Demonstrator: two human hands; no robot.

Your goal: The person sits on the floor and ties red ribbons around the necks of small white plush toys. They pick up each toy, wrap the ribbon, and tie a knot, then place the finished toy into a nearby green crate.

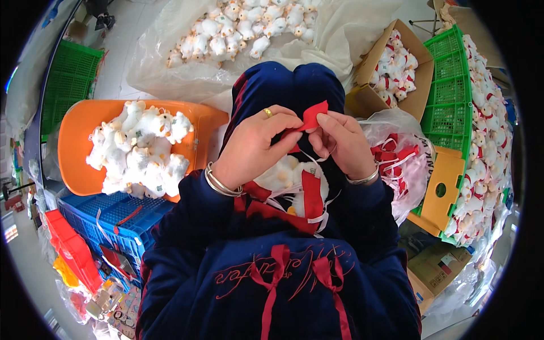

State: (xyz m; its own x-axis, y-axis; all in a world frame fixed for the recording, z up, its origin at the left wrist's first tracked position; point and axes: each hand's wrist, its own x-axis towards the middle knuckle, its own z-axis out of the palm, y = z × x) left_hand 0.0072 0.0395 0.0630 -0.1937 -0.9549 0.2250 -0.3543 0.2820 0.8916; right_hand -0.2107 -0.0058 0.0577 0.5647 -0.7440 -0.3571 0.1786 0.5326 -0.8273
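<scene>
Red cloth, small and bent over on itself: this piece of red cloth is where we find both hands, raised above the lap in the middle of the scene. The left hand has its grip pinched together on the left edge, thumb against forefinger; the right hand has its grip clamped on the right side, thumb on top, fingers curled beneath. A thin white ribbon hangs below them.

Nearer us, in the lap, lies a white plush toy among more red strips with white ties. We cannot tell whether it wears one; cloth and arms cover much of it.

To the left we note an orange chair bearing a heap of plain toys, no red seen on them. Far off, a plastic sheet carries another plain pile.

On the right, a cardboard box holds toys with red at the neck, and a long heap beyond the green crate shows the same. Close by, a clear bag holds loose red pieces.

We judge the work well advanced: many toys dressed on the right, many bare ones left over, and the piece in hand unfinished.
</scene>
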